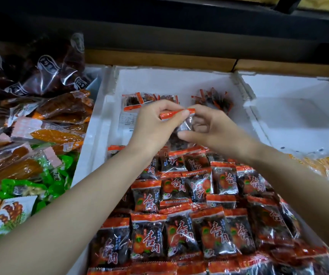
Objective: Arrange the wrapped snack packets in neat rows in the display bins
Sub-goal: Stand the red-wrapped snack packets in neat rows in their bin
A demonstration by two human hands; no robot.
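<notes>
Pinching one orange-edged packet (pixel 170 114) between left hand (pixel 153 125) and right hand (pixel 214 129)

Glossy plastic packets (pixel 181 231) fill a matt white, seemingly foam bin (pixel 171 80).

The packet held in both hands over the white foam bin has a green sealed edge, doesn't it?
No: the head view shows the packet has an orange sealed edge, not green. The left hand and right hand do hold it over the white foam bin.

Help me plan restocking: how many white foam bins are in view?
3: left bin under mixed snacks, middle bin with red packets, right bin with yellow packets. Others may be out of frame.
</notes>
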